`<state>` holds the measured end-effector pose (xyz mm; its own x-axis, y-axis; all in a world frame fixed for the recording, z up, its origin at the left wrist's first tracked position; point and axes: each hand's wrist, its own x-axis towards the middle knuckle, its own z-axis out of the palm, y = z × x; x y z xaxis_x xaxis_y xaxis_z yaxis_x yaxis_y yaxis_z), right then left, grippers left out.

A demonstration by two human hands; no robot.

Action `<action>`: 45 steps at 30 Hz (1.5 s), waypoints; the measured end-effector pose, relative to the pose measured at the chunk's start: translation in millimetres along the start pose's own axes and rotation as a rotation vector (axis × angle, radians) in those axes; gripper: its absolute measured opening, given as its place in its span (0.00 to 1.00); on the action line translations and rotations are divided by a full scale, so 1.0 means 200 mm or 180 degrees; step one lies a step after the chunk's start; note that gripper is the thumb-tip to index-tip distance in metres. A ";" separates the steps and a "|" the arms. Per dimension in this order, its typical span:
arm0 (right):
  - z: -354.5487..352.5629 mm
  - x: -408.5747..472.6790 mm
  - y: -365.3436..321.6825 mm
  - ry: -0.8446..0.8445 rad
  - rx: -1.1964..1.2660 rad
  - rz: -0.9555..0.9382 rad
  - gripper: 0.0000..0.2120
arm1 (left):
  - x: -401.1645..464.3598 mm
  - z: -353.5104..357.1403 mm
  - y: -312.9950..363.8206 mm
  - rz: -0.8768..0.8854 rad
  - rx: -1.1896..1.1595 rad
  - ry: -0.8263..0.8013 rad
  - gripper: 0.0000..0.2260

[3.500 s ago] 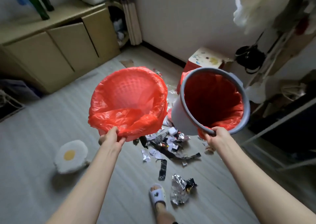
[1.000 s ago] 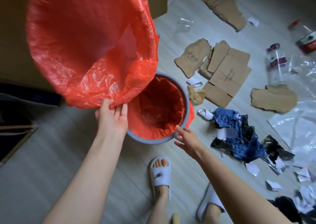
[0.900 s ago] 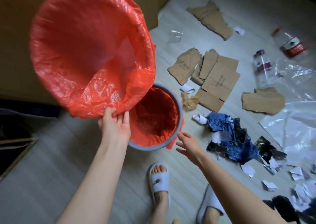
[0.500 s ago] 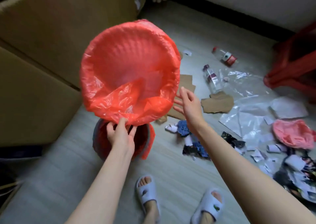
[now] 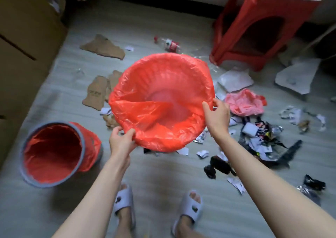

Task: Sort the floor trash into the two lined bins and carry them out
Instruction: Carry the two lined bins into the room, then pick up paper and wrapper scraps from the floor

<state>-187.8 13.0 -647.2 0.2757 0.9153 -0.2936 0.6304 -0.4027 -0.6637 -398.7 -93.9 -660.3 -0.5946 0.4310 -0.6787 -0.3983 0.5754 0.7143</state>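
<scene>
Both hands grip one red-lined bin (image 5: 163,101) — another (image 5: 52,152) stands left.

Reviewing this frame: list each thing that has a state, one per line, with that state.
Held bin: off the floor, red liner over its rim, no trash visible inside.
Grey-rimmed bin: on the floor, lined, no trash visible inside.
Left hand: grips the held bin's near rim.
Right hand: grips its right rim.
Plastic bottle: lying on the floor.
Red stool: upright.

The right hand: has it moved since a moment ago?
Yes. The right hand was spread in the air beside the held bin; now it grips that bin's right rim, opposite the left hand.
</scene>
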 end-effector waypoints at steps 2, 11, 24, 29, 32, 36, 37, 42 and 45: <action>-0.08 0.04 0.20 -0.0049 -0.0096 0.0066 0.13 | 0.00 0.11 -0.12 0.0029 0.0372 -0.0091 0.11; -0.05 -0.13 0.98 -0.0255 -0.0594 0.1102 0.12 | 0.02 0.20 -0.80 -0.0596 0.1411 -0.0558 0.07; 0.30 -0.15 1.47 -0.0436 -0.0633 0.1893 0.11 | 0.31 0.27 -1.16 -0.0829 0.1784 -0.0899 0.14; 0.39 0.09 1.43 -0.0172 -0.0219 0.1555 0.12 | 0.52 0.44 -1.13 -0.0119 0.1446 -0.0888 0.13; 0.46 0.26 1.40 -0.0007 0.0030 0.1338 0.12 | 0.65 0.55 -1.06 0.0207 0.1223 -0.0975 0.15; 0.53 0.45 1.34 0.0177 0.0291 0.0970 0.10 | 0.83 0.67 -0.96 0.0643 0.0786 -0.1152 0.12; 0.55 0.48 1.32 0.0200 0.0332 0.0876 0.09 | 0.88 0.70 -0.94 0.0756 0.0680 -0.1136 0.11; 0.63 0.59 1.28 0.0240 0.0479 0.0725 0.04 | 1.03 0.77 -0.92 0.1079 0.0246 -0.1101 0.10; 0.64 0.59 1.29 0.0050 0.0676 0.0623 0.05 | 1.06 0.74 -0.91 0.1129 0.0006 -0.1095 0.06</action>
<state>-86.3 17.3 -941.8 0.3893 0.8195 -0.4207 0.3985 -0.5616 -0.7251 -348.1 -4.8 -959.2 -0.4281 0.8049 -0.4109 -0.2115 0.3528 0.9115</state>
